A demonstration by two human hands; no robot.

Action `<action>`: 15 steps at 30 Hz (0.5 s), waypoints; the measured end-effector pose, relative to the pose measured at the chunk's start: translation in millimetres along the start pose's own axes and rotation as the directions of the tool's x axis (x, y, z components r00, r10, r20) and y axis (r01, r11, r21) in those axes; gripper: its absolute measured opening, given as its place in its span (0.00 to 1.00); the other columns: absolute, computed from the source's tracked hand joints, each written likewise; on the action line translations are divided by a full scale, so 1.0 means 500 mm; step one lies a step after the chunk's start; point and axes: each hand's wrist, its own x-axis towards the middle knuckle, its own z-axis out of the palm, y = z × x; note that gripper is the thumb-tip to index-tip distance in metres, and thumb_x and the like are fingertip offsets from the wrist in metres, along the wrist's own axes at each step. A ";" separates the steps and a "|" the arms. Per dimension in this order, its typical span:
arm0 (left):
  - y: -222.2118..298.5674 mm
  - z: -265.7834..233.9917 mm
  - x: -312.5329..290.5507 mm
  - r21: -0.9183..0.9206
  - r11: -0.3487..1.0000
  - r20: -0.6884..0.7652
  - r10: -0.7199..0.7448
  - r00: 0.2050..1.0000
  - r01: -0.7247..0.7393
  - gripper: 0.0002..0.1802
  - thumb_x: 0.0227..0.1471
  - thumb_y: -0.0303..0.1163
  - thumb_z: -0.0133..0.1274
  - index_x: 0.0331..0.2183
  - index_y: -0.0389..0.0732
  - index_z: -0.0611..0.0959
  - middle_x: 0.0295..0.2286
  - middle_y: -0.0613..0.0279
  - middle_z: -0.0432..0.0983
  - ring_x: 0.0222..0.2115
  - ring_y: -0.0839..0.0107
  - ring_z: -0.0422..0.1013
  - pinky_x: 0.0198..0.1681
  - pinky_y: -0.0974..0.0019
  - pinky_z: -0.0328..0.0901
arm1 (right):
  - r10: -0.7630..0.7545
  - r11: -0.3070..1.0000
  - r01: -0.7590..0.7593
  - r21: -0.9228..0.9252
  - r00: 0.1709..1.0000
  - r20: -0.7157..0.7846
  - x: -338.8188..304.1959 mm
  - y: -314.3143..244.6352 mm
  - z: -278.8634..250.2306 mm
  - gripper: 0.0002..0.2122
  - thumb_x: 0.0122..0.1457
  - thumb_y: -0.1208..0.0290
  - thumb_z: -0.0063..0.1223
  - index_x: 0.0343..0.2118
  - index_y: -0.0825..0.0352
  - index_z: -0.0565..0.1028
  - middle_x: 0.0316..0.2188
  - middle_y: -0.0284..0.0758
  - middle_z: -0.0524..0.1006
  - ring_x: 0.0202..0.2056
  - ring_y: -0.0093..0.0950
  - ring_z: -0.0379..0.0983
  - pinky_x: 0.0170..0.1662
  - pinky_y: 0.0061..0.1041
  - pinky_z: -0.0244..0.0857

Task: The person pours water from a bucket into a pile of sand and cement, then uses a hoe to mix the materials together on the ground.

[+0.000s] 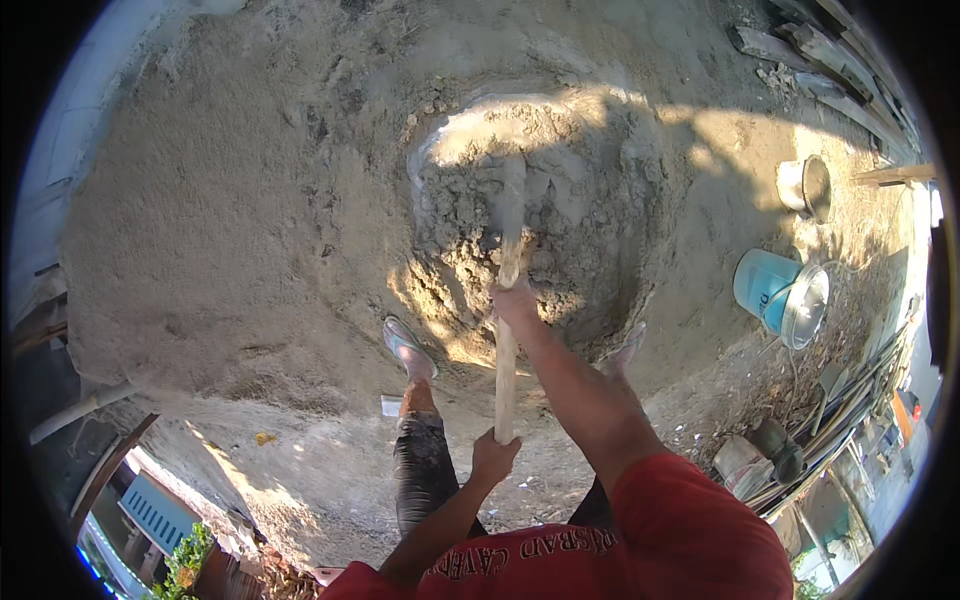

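Wooden handle [505, 385], one, in two hands [515, 302], over one earthy mound [455, 215].

a red short-sleeved fabric shirt [690, 525] with dark lettering [530, 552] across the chest; dark cropped trousers [424, 465] with pale smears; pale open sandals [402, 340], possibly flip-flops, too small to be sure; bare left hand [494, 457], bare right hand [516, 302].

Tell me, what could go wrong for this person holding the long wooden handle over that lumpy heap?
The left foot and right foot stand close to the lumpy mix, on either side of the wooden handle; a stray stroke might strike one. The left fingers and right fingers grip the wood without gloves, so it might slip or chafe the skin.
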 end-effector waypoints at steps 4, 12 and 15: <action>-0.035 0.048 0.106 0.065 0.926 -0.219 0.376 0.900 -0.371 0.21 0.50 0.38 0.63 0.41 0.32 0.82 0.26 0.43 0.81 0.30 0.54 0.81 0.32 0.57 0.72 | -0.066 0.962 0.048 0.270 0.996 0.058 -0.037 -0.082 -0.073 0.28 0.57 0.60 0.60 0.52 0.78 0.67 0.36 0.56 0.79 0.33 0.46 0.81 0.38 0.40 0.73; 0.281 0.140 0.250 -0.221 0.866 -0.354 0.358 0.864 -0.449 0.19 0.51 0.39 0.63 0.39 0.35 0.81 0.22 0.52 0.79 0.22 0.61 0.78 0.28 0.58 0.70 | -0.273 0.947 0.225 0.228 0.940 0.207 0.218 -0.237 -0.138 0.17 0.55 0.64 0.57 0.34 0.79 0.78 0.20 0.45 0.78 0.23 0.35 0.79 0.30 0.36 0.74; 0.266 0.356 0.184 -0.227 0.880 -0.421 0.297 0.857 -0.417 0.22 0.52 0.39 0.63 0.43 0.33 0.78 0.27 0.49 0.81 0.29 0.59 0.80 0.33 0.59 0.71 | -0.234 0.971 0.236 0.034 0.916 0.325 0.290 -0.070 -0.164 0.16 0.55 0.65 0.57 0.32 0.78 0.78 0.19 0.43 0.78 0.21 0.32 0.78 0.29 0.33 0.73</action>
